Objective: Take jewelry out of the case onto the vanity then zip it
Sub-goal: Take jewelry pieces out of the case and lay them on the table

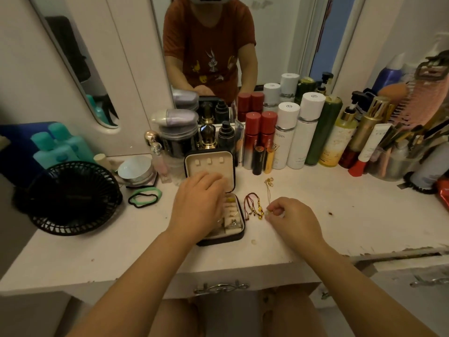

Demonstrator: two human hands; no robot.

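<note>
On the vanity [340, 215] beside the open case [233, 235], my right hand [291, 221] pinches a small piece [269, 212]; my left hand [199, 203] rests loose-fingered over the case. Mid-unloading, I judge: next, release, then pick another.

The open case [209, 166] sits on the desk [364, 215] mid-frame, its lid standing up behind the tray. The left hand [199, 203] lies over the tray. The right hand [291, 217] rests on the desk to the right, pinching a small piece [268, 212]. Bracelets [254, 206] lie between case and right hand, with a chain [269, 188] just behind. A fan [73, 198] stands at left, hair ties [144, 197] between it and the case. Bottles [303, 137] line the back right, before the mirror [279, 32].
</note>
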